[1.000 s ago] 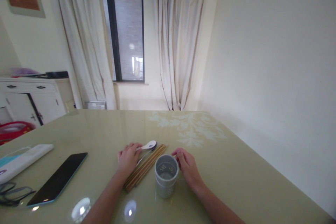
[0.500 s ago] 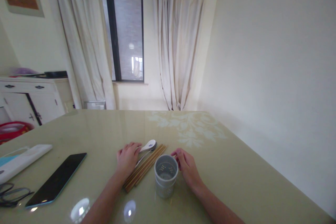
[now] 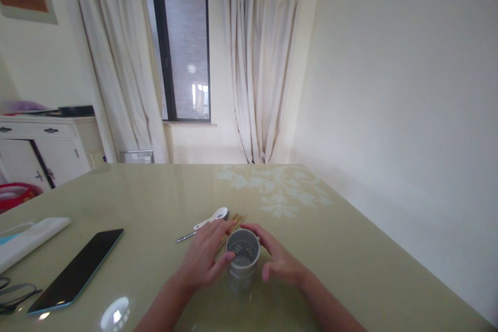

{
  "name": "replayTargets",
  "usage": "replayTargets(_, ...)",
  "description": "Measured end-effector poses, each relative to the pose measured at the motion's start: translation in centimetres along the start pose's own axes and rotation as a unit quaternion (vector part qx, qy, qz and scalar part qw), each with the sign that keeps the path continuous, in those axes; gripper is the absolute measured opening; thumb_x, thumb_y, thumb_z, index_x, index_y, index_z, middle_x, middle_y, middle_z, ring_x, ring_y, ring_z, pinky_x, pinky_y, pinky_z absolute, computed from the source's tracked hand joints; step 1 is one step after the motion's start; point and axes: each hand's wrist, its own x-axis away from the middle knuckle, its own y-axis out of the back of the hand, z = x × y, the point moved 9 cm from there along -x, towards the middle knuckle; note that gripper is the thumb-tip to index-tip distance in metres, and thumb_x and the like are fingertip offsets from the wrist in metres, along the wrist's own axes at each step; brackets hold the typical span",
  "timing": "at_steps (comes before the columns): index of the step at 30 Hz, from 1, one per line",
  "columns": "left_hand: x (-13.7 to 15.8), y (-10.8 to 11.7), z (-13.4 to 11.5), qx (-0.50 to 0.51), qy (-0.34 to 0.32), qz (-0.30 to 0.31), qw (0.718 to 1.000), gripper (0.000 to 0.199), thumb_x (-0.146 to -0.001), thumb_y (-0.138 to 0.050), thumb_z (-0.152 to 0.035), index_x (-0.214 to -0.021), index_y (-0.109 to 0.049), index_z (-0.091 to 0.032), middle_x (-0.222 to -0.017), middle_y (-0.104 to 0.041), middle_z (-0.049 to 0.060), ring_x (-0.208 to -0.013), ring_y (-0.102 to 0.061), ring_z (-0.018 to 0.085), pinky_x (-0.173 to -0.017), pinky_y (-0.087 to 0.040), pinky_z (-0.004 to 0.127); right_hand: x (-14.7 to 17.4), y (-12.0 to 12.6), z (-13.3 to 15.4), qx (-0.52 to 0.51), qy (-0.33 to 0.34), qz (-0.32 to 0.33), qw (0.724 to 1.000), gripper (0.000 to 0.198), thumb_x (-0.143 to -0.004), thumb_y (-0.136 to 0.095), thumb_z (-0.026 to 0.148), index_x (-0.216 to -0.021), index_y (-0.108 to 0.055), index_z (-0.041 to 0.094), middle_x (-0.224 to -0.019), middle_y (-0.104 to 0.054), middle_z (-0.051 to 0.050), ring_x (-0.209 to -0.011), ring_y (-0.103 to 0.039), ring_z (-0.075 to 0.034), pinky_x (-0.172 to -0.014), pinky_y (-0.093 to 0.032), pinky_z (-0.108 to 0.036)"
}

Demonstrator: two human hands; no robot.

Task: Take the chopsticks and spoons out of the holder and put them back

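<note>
Gone from the spoon [image 3: 215, 216], my left hand [image 3: 202, 255] now flanks the cup [image 3: 241, 273] opposite my right hand [image 3: 283, 263], both loosely open with fingers spread, gripping nothing

Past the far edge of the glossy olive surface [image 3: 163, 192], I see a dark-framed window [image 3: 187, 52] between a cream left curtain [image 3: 116, 52] and right curtain [image 3: 260, 52], both hanging in loose folds. A plain off-white wall [image 3: 397, 88] rises beyond the right edge. Over by the far left corner stands a white cabinet [image 3: 58, 145] with dark handles. Pale floral scrollwork [image 3: 280, 192] decorates the far right corner; a bright round reflection [image 3: 115, 314] gleams at the near edge.
</note>
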Motion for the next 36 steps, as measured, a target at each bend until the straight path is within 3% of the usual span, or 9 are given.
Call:
replayTargets(2,-0.1,-0.7,-0.5,0.008,-0.007,0.015,1.000,0.055,-0.105,-0.040,-0.064,-0.140,-0.060,-0.026,-0.126,-0.075,0.011,-0.117,-0.071,0.028,-0.102,-0.055,0.038,-0.1,-0.5,0.0,0.006,-0.001,0.012,1.000,0.119,-0.049,-0.100,0.071,-0.151,-0.055,0.028,-0.149,-0.061,-0.013,-0.140,-0.054,-0.040,-0.116,-0.039,-0.051)
replayTargets(5,-0.2,-1.1,-0.7,0.029,-0.006,0.020,0.999,0.050,-0.107,-0.039,-0.059,-0.136,-0.062,-0.026,-0.124,-0.076,0.010,-0.115,-0.071,0.026,-0.101,-0.055,0.037,-0.2,-1.1,0.1,0.022,0.005,0.009,1.000,0.109,-0.049,-0.107,0.052,-0.144,-0.059,0.026,-0.142,-0.066,-0.012,-0.134,-0.059,-0.037,-0.116,-0.042,-0.050)
replayTargets(12,0.7,-1.7,0.8,0.021,0.039,0.014,0.999,0.047,-0.108,-0.040,-0.055,-0.137,-0.060,-0.025,-0.123,-0.076,0.011,-0.113,-0.072,0.026,-0.098,-0.057,0.037,-0.2,-1.1,0.2,0.063,0.018,0.002,0.998,0.084,-0.064,-0.101,0.040,-0.137,-0.063,0.024,-0.133,-0.071,-0.010,-0.121,-0.067,-0.032,-0.108,-0.049,-0.046)
replayTargets(15,0.8,-1.7,2.9,-0.035,0.106,-0.002,0.994,0.043,-0.110,-0.035,-0.049,-0.131,-0.064,-0.025,-0.114,-0.078,0.009,-0.106,-0.073,0.025,-0.094,-0.057,0.039,-0.3,0.3,-0.1,0.084,0.020,-0.024,0.996,0.081,-0.066,-0.100,0.042,-0.136,-0.063,0.023,-0.132,-0.071,-0.010,-0.120,-0.067,-0.032,-0.108,-0.049,-0.046)
replayTargets(18,0.7,-2.2,4.6,-0.115,0.159,0.032,0.980,0.036,-0.109,-0.040,-0.043,-0.111,-0.071,-0.026,-0.109,-0.078,0.008,-0.101,-0.072,0.028,-0.092,-0.055,0.044,-0.3,2.5,-0.9,0.108,0.011,-0.079,0.991,0.081,-0.067,-0.099,0.045,-0.135,-0.063,0.021,-0.131,-0.072,-0.012,-0.120,-0.066,-0.032,-0.108,-0.047,-0.048)
replayTargets(24,1.4,-3.9,5.8,-0.173,0.192,0.126,0.958,0.022,-0.102,-0.053,-0.031,-0.102,-0.075,-0.026,-0.112,-0.076,0.008,-0.107,-0.069,0.029,-0.098,-0.051,0.044,0.2,6.8,-2.6,0.134,-0.014,-0.177,0.975,0.074,-0.069,-0.096,0.042,-0.132,-0.061,0.021,-0.127,-0.073,-0.012,-0.119,-0.066,-0.032,-0.107,-0.047,-0.050)
replayTargets(29,2.1,-4.5,6.8,-0.179,0.216,0.147,0.948,0.020,-0.100,-0.054,-0.029,-0.099,-0.075,-0.027,-0.113,-0.075,0.007,-0.111,-0.068,0.028,-0.103,-0.048,0.043,1.0,9.8,-3.7,0.165,-0.060,-0.239,0.955,0.073,-0.066,-0.095,0.037,-0.128,-0.060,0.022,-0.125,-0.074,-0.011,-0.112,-0.068,-0.030,-0.101,-0.051,-0.048)
replayTargets(33,2.4,-4.7,7.5,-0.176,0.227,0.157,0.945,0.023,-0.102,-0.053,-0.030,-0.100,-0.075,-0.027,-0.115,-0.075,0.006,-0.111,-0.068,0.027,-0.104,-0.048,0.041,1.5,10.8,-4.2,0.158,-0.093,-0.263,0.947,0.074,-0.064,-0.095,0.035,-0.127,-0.059,0.021,-0.123,-0.074,-0.011,-0.110,-0.068,-0.031,-0.099,-0.051,-0.049)
replayTargets(36,2.5,-4.7,7.7,-0.194,0.231,0.167,0.939,0.023,-0.102,-0.052,-0.028,-0.104,-0.075,-0.025,-0.116,-0.075,0.008,-0.111,-0.067,0.028,-0.103,-0.048,0.042,1.2,10.2,-4.1,0.136,-0.088,-0.241,0.957,0.079,-0.061,-0.097,0.035,-0.129,-0.059,0.020,-0.126,-0.073,-0.012,-0.115,-0.068,-0.032,-0.102,-0.051,-0.049)
